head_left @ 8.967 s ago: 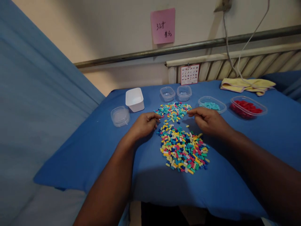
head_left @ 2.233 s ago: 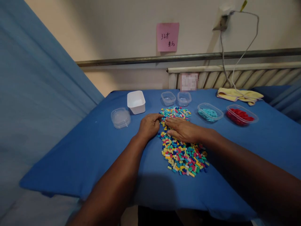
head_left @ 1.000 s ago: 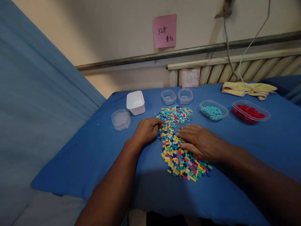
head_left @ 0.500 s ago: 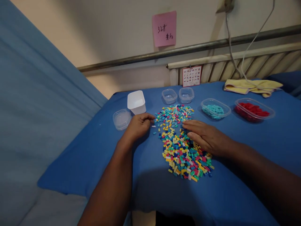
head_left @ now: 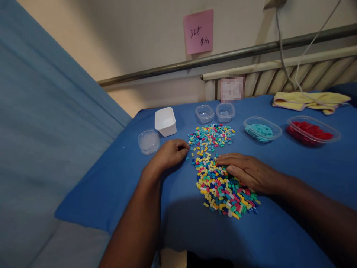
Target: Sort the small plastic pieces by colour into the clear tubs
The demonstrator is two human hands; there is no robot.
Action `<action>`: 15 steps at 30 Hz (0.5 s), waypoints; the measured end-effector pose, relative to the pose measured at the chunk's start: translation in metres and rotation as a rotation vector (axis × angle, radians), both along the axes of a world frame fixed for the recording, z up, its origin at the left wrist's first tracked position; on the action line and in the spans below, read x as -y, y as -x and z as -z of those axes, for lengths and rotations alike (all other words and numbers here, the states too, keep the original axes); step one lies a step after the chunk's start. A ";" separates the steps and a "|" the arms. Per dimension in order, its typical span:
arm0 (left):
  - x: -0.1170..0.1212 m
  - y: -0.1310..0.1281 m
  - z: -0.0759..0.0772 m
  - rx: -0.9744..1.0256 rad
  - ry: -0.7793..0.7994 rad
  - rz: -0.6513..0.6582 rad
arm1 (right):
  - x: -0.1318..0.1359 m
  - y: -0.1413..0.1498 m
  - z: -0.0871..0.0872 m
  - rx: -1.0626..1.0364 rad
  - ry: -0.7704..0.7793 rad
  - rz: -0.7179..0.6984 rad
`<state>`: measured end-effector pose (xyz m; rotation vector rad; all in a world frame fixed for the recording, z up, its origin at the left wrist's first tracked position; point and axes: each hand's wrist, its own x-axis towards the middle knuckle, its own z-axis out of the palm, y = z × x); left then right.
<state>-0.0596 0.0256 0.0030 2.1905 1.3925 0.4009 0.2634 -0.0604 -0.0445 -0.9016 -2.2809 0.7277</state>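
Small colourful plastic building bricks lie in a large heap on the blue cloth, joined by a thin strip to a smaller heap of bricks behind it. My left hand rests at the left edge of the bricks, fingers curled, thumb and forefinger pinched together. Whatever is between those fingertips is too small to make out. Over the right side of the large heap lies my right hand, palm down with fingers stretched out, touching bricks and hiding some beneath it.
Behind the left hand stand a white tub and a clear lidded box. Two small clear containers are at the back. Clear boxes of turquoise pieces and red pieces stand right, before a yellow cloth.
My left thumb and forefinger have closed together beside the bricks, and a white brick there no longer shows. My right hand has slid back toward me over the heap. The view has shifted slightly.
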 end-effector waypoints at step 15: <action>0.005 -0.010 0.000 -0.062 -0.160 -0.014 | 0.007 -0.001 -0.003 -0.226 0.130 -0.012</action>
